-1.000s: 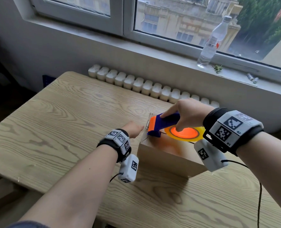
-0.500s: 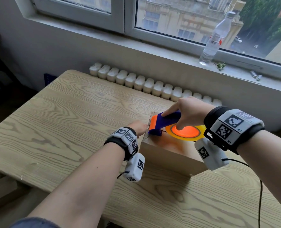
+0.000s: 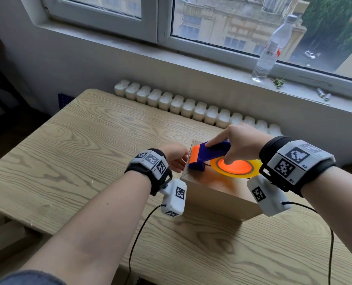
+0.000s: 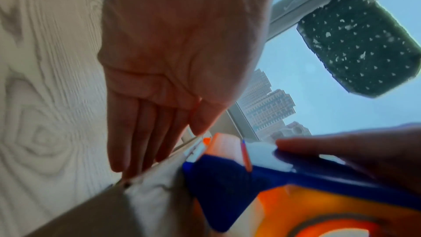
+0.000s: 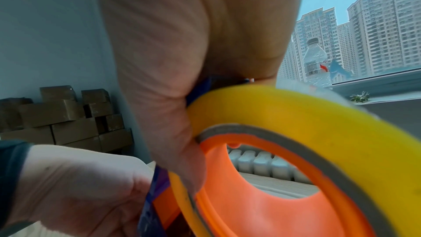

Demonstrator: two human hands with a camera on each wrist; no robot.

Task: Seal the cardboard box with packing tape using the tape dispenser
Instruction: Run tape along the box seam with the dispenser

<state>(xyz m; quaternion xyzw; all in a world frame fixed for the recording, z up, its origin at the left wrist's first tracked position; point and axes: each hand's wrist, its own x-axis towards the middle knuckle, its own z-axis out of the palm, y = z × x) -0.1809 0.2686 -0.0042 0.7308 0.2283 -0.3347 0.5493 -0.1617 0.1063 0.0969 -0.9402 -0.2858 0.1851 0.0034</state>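
Note:
A small cardboard box (image 3: 218, 194) stands on the wooden table (image 3: 72, 153). A blue and orange tape dispenser (image 3: 207, 154) with a yellow tape roll (image 3: 255, 166) lies on the box's top, its front at the left edge. My right hand (image 3: 240, 142) grips the handle, index finger stretched along the top. My left hand (image 3: 176, 158) is at the box's left side. In the left wrist view its fingers (image 4: 139, 132) are straight and lie against that side, beside the dispenser (image 4: 227, 177). The right wrist view shows the tape roll (image 5: 318, 123) up close.
A radiator (image 3: 191, 109) runs behind the table under the windowsill, where a water bottle (image 3: 272, 44) and small batteries (image 3: 323, 95) stand. Several stacked cardboard boxes (image 5: 56, 118) line a wall to the left. Wrist-camera cables hang over the table's near edge.
My left hand has moved right, up against the box's left side by the dispenser's front. The right hand and dispenser have stayed at the box's left edge.

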